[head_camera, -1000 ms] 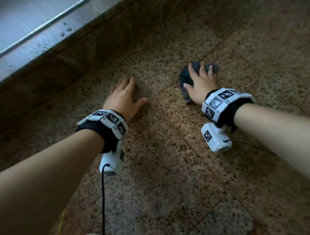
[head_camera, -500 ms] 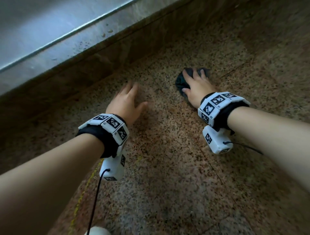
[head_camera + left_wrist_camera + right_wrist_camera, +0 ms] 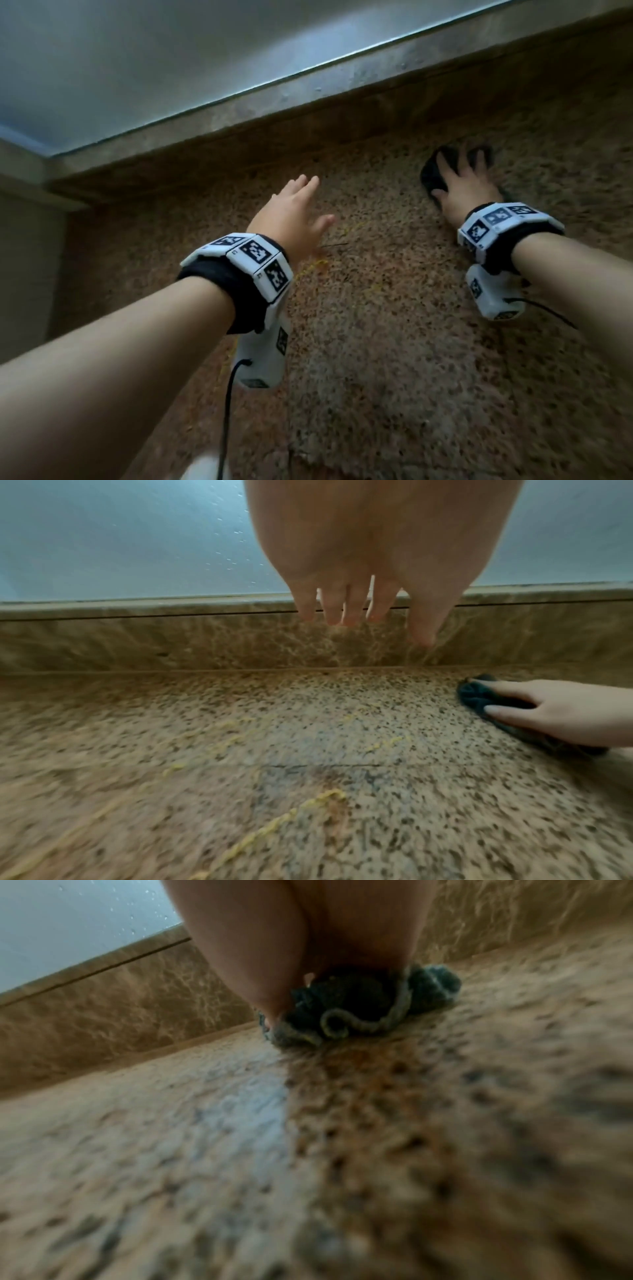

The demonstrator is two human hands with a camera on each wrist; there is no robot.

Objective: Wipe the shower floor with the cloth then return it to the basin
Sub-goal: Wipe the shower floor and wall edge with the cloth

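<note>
A dark crumpled cloth [image 3: 432, 175] lies on the speckled granite shower floor [image 3: 394, 342], close to the marble kerb [image 3: 308, 113]. My right hand [image 3: 463, 183] presses flat on the cloth with spread, straight fingers; in the right wrist view the cloth [image 3: 359, 1001] bunches under the palm [image 3: 308, 934]. My left hand [image 3: 293, 214] hovers above the floor to the left, fingers straight and holding nothing. In the left wrist view, the left hand [image 3: 359, 561] points at the kerb, with the cloth [image 3: 476, 696] under the right hand [image 3: 565, 712] at far right. No basin is in view.
A wet glass panel [image 3: 137, 61] stands on the kerb along the far side. Thin yellow streaks [image 3: 260, 834] cross the floor below my left hand. A wall corner [image 3: 24, 240] closes the left side. Cables trail from both wrist cameras.
My right hand has pushed the cloth farther away, toward the kerb. My left hand has lifted off the floor and moved forward. The head view has tilted up toward the glass.
</note>
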